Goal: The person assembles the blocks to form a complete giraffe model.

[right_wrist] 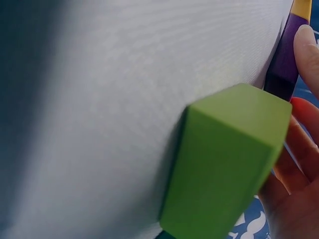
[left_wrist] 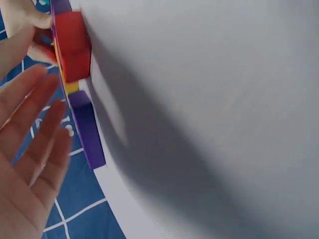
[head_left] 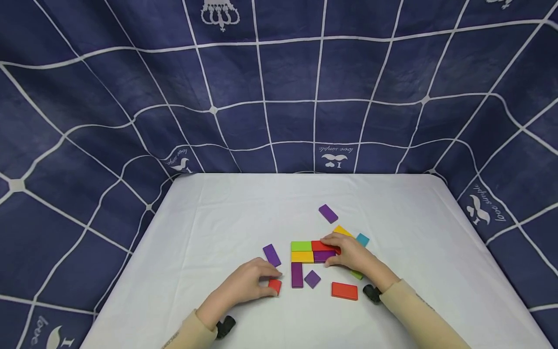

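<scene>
My left hand (head_left: 252, 280) is spread around a small red block (head_left: 275, 286), thumb on its near side and fingers beyond it. In the left wrist view the fingers (left_wrist: 50, 132) are loosely extended. My right hand (head_left: 350, 253) reaches over the right end of a flat block arrangement: its fingers lie at a red block (head_left: 319, 245) and its thumb rests on a purple block (head_left: 323, 257) just below. To their left, touching, lie a lime green block (head_left: 301, 246) and a yellow block (head_left: 302, 257). An upright purple block (head_left: 297, 275) extends below the yellow one.
Loose on the white table (head_left: 226, 208) are a purple square (head_left: 312, 279), a red block (head_left: 345, 291), and purple blocks at left (head_left: 271, 255) and back (head_left: 328, 214). Yellow (head_left: 342, 231), blue (head_left: 363, 240) and green (right_wrist: 224, 169) blocks lie around the right hand.
</scene>
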A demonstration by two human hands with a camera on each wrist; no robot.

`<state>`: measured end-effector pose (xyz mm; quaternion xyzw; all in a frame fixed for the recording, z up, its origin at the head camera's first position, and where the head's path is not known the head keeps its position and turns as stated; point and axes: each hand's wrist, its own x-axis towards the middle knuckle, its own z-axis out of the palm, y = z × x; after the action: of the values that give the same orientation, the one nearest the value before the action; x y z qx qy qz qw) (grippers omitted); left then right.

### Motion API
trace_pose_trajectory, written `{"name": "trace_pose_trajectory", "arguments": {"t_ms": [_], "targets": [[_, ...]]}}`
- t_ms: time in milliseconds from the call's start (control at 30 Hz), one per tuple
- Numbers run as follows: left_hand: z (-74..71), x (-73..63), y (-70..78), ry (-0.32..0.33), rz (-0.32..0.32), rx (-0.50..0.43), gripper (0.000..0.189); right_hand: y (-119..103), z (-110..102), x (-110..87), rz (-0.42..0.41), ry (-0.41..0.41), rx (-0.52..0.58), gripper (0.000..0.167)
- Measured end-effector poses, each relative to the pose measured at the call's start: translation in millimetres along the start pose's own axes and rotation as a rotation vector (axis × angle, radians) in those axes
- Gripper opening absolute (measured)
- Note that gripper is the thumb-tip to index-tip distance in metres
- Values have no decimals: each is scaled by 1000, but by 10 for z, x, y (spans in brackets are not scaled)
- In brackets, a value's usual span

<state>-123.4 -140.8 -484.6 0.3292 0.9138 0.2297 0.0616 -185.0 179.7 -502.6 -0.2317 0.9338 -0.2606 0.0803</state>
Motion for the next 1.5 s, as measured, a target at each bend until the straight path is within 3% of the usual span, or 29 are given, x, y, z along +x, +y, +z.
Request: {"name": "trace_pose_trajectory", "arguments": {"t_ms": [133,400,600,733,867,1167,1500], "targets": [[39,-56,17,-60,-30,-10,35,-10,-8,-2,16,-2,9,63],[90,-58,76,-62,-42,-18,32,-3,-16,-10,-5,4,-2,62],[194,5,279,-84,52,-34,30,-17,-28,-9,-12,0,2,62],[285,59,405,-65,120,38,30,-21,-33,-8,-16,3,2,61],[346,90,469,-38,129,116,31,-15,-25,-7,-19,0,-3,62],[339,138,477,38,134,181,45,-25,-26,-7,-13,0,4,61],[351,193,424,32,177,239,49,-34,-16,-1,36,-17,9,62]]}}
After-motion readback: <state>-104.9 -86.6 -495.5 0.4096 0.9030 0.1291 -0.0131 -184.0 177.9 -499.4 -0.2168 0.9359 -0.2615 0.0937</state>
